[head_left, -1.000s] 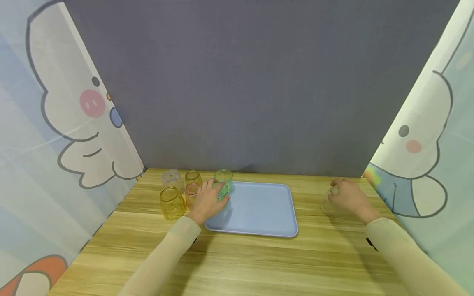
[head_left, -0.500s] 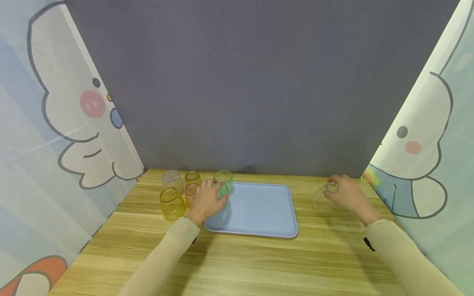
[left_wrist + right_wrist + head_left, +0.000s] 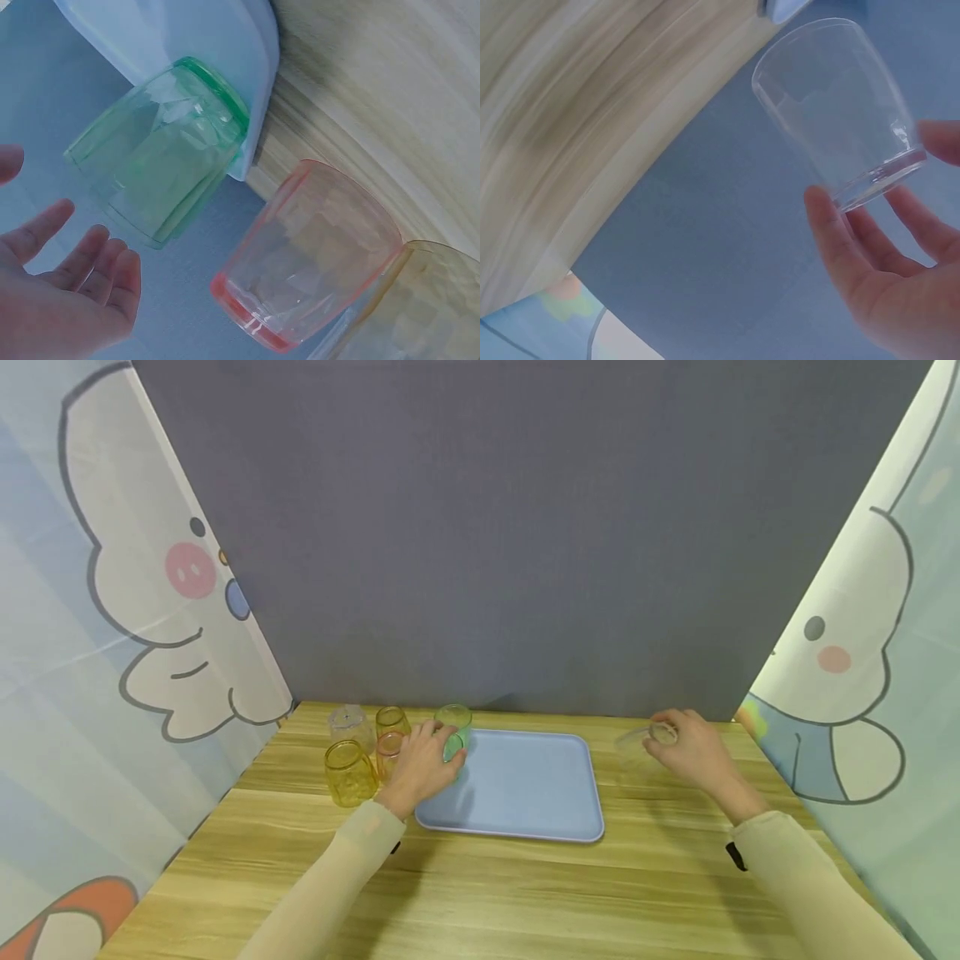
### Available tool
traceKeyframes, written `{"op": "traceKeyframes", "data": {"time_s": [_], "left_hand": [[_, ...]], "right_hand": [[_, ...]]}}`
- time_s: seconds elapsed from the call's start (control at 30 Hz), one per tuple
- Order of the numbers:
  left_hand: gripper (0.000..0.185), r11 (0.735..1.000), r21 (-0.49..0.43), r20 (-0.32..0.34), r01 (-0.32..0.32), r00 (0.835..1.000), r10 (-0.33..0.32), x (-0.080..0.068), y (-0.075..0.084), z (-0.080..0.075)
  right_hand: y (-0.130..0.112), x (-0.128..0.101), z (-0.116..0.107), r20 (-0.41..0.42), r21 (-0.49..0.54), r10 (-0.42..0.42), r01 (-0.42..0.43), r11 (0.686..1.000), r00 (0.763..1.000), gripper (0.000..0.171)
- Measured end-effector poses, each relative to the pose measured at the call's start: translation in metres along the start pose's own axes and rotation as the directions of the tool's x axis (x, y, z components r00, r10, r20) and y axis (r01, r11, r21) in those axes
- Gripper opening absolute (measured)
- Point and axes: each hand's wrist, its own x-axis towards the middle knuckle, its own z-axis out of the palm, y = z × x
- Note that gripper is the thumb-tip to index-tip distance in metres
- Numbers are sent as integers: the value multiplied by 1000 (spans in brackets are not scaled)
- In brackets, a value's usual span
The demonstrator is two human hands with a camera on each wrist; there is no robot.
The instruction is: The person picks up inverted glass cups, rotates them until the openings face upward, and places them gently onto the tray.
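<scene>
Clear plastic cup (image 3: pixel 838 112) lay tilted in the right hand (image 3: pixel 693 750), fingers (image 3: pixel 832 240) pinching its base, mouth toward the blue tray (image 3: pixel 525 793). Left hand (image 3: pixel 422 766) hung slack-fingered beside the green cup (image 3: pixel 161 146) on the tray's corner.

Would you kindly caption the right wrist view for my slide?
Right hand holds a clear cup by its base, tilted above the wooden table.

A left hand (image 3: pixel 422 766) is resting against a green cup (image 3: pixel 453 729) at the corner of a blue tray (image 3: pixel 525 793). A right hand (image 3: pixel 693 752) is holding a clear cup (image 3: pixel 637 742) tilted above the wooden table (image 3: pixel 487 885).
</scene>
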Motion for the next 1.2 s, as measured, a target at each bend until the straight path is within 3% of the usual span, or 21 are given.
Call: {"op": "traceKeyframes", "data": {"time_s": [0.43,0.87,1.07,1.2], "left_hand": [[46,999,-44,-39,-18,999,16,-3,11,1],[51,985,-170,-50,-17,999,8,-6,16,-3],[49,967,-244,-100,-76,994,53,-9,20,-3],[48,947,-313,-109,-73,993,41,-12,23,-4]], "right_hand": [[-11,-4,10,-88,82,-18,25,996,996,51],[-23,-8,20,-214,229,7,43,973,977,48],[-26,-7,22,-165,307,65,-12,952,984,53],[-28,-8,25,-121,354,111,-62,933,986,57]]}}
